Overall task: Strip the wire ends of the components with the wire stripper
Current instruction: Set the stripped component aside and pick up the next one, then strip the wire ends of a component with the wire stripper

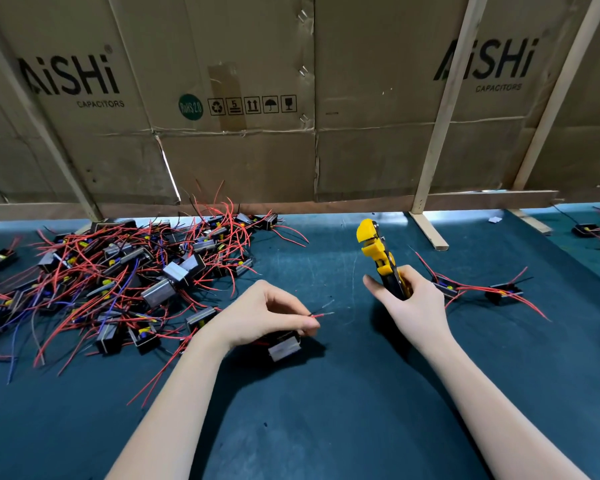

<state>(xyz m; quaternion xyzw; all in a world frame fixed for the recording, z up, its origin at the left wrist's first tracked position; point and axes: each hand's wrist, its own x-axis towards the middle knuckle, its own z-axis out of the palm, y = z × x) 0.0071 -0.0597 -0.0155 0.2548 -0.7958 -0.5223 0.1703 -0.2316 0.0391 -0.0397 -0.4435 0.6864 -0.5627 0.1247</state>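
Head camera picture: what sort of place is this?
Probably a small electronics assembly workbench. A big pile of wired components lies on the blue mat, the right hand holds a yellow wire stripper, and capacitor cartons wall the back.

You are sitting at an electronics assembly bench in a small workshop: a heap of wired components (118,271) is lying on the dark-green mat (326,410), and flattened capacitor cartons (222,98) on wooden battens (444,109) are walling it.
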